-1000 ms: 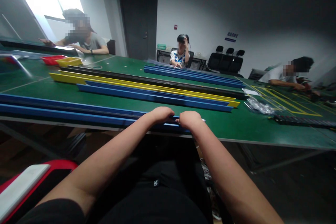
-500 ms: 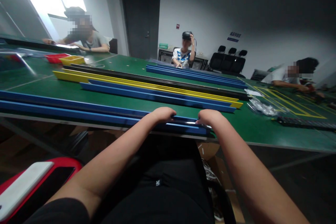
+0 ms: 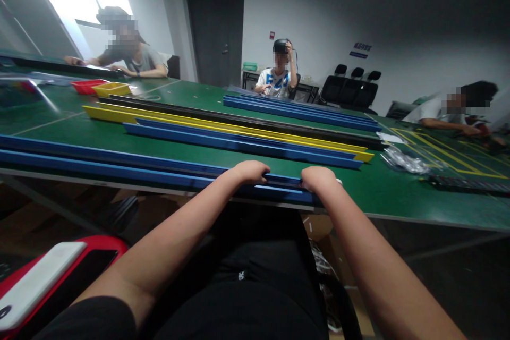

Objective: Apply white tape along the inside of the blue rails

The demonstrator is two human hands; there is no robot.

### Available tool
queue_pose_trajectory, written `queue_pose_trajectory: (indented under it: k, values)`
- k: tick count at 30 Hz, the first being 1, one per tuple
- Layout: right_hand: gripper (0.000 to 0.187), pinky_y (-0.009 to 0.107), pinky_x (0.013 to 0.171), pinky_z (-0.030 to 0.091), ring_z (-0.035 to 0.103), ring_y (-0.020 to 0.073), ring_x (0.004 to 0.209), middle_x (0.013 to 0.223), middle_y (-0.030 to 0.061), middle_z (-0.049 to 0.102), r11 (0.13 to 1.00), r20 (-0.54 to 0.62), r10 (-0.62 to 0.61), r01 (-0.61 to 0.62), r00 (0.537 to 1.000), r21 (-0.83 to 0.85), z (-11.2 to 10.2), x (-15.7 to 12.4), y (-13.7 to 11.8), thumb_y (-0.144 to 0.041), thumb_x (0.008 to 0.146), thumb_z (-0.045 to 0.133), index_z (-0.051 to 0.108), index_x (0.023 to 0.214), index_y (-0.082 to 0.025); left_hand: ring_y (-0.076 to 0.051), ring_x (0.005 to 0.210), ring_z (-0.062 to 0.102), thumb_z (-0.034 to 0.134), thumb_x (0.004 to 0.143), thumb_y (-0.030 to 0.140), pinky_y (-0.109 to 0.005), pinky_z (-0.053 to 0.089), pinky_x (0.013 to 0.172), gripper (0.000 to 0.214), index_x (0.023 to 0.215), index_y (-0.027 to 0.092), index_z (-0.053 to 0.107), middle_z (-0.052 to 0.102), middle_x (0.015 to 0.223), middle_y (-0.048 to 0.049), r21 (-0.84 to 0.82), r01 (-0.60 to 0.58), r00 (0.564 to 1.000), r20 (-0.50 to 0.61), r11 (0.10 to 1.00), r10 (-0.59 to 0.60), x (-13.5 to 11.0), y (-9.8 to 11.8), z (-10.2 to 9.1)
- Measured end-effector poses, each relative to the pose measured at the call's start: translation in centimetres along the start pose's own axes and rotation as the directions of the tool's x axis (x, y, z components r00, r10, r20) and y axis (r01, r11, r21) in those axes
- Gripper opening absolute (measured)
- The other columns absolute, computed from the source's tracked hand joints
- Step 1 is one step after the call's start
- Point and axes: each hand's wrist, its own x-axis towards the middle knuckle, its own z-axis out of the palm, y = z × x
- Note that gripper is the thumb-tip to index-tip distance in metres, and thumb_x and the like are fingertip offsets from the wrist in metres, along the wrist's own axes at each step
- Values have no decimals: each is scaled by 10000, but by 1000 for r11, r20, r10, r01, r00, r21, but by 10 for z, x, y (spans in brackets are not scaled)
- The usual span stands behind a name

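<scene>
A long blue channel-shaped rail [image 3: 175,175] lies along the near edge of the green table. My left hand [image 3: 252,171] bends over the rail near its right end, fingers curled down into the channel, thumb close to the fingertips. Just to the right, my right hand [image 3: 319,178] is closed over the same rail's end, its fingertips hidden. A small white tip [image 3: 338,181] shows beyond my right hand. Whatever is between the fingers of either hand is hidden or too small to name.
Farther back lie another blue rail [image 3: 239,143], a yellow rail [image 3: 95,113] and a black rail [image 3: 191,114]. More blue rails [image 3: 295,113] are behind. Clear plastic bags [image 3: 404,161] lie at right. Red [image 3: 85,86] and yellow [image 3: 111,90] bins stand left. Three people sit around the table.
The white strip seen between my hands no longer shows there; a white tip now shows right of my right hand. Both hands stay at the rail's end. The far person's lower hand has lifted slightly.
</scene>
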Motion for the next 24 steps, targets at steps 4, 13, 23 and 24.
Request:
queue_pose_trajectory:
  k: [4, 13, 23, 24]
  values:
    - [290, 429, 883, 504, 657, 321, 1059, 1133, 216, 696, 1000, -8, 22, -22, 1000, 15, 1, -1, -4, -269, 805, 641, 764, 1035, -143, -217, 825, 671, 588, 761, 389, -263, 464, 656, 266, 968, 252, 684, 738, 949, -55, 8, 49, 998, 37, 999, -49, 6, 2, -1]
    - [343, 459, 864, 511, 653, 330, 1072, 1168, 236, 678, 996, -29, 80, -79, 996, 36, 5, 2, -12, -140, 820, 554, 742, 1106, -121, -242, 894, 686, 583, 774, 429, -287, 516, 728, 312, 961, 218, 717, 740, 1008, -105, 42, 78, 995, 60, 996, -80, 29, 29, 3]
    - [338, 408, 907, 499, 645, 293, 1098, 1179, 217, 680, 995, -23, 91, -90, 996, 46, 7, 6, -11, -209, 841, 562, 740, 1120, -140, -258, 974, 683, 615, 783, 453, -308, 541, 805, 357, 1011, 204, 731, 735, 1076, -123, -11, 15, 998, 59, 1000, -15, 67, 79, 8]
    - [336, 402, 908, 500, 645, 291, 1099, 1179, 220, 679, 994, -21, 95, -93, 995, 47, 7, 7, -11, -225, 843, 571, 740, 1120, -137, -259, 974, 684, 612, 786, 457, -313, 541, 810, 364, 1022, 205, 731, 735, 1079, -123, -19, 10, 998, 56, 1000, -9, 69, 81, 9]
